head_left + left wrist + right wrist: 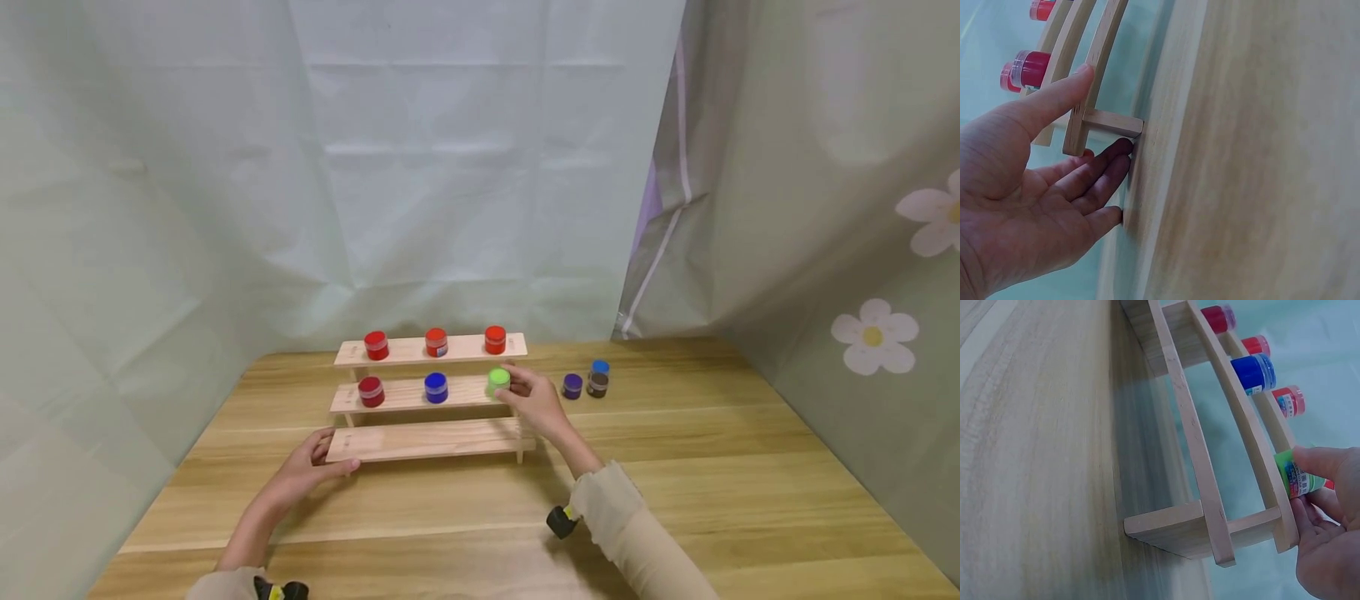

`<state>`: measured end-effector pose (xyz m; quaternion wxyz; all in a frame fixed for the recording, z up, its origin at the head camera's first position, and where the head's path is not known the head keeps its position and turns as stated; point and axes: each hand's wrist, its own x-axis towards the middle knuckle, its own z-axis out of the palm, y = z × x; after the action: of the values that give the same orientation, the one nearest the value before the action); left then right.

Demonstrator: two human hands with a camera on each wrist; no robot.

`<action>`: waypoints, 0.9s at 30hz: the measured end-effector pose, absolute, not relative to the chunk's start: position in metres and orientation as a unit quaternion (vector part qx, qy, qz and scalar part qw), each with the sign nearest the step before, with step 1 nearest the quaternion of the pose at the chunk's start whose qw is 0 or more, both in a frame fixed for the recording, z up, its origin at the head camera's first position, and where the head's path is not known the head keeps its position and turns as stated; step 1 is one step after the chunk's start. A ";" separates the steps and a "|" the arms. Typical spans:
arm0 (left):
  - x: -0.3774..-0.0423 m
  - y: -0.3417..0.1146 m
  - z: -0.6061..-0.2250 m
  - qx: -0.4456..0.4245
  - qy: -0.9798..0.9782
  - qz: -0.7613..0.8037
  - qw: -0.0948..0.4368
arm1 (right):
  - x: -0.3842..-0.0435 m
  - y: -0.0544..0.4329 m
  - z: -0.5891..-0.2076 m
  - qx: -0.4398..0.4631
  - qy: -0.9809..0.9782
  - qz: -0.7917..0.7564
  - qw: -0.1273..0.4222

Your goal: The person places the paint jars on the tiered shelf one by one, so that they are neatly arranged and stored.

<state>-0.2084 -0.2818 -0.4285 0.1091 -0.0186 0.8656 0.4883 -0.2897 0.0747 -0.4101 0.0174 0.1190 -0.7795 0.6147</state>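
A three-tier wooden display rack (435, 440) stands on the table. At the left end of its lowest board is my left hand (306, 468); the thumb lies against the board's front edge, and the fingers reach round the end near a leg (1113, 122). My right hand (534, 402) pinches a light-green paint jar (498, 382) between thumb and fingers at the right end of the middle board. In the right wrist view, the jar's base (1285, 472) is right at that board. A dark-red jar (371, 391) and a blue jar (437, 387) share this tier.
Three red jars (437, 342) are spaced along the top board. Right of the rack, a purple jar (572, 386), a dark brown jar (597, 384) and a blue-lidded jar (600, 367) stand on the table. A pale curtain (465, 208) hangs behind.
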 end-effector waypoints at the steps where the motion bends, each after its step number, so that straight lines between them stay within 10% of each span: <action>1: -0.209 -0.282 -0.428 -0.018 0.865 0.489 0.109 | -0.290 0.075 -0.410 0.117 -0.780 0.615 0.016; 27: -0.209 -0.283 -0.428 -0.024 0.862 0.492 0.117 | -0.288 0.107 -0.423 0.076 -0.748 0.657 0.053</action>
<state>-0.2089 -0.2832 -0.4284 0.1170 -0.0237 0.8621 0.4925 -0.2883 0.1067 -0.4229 0.0533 0.0764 -0.7484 0.6567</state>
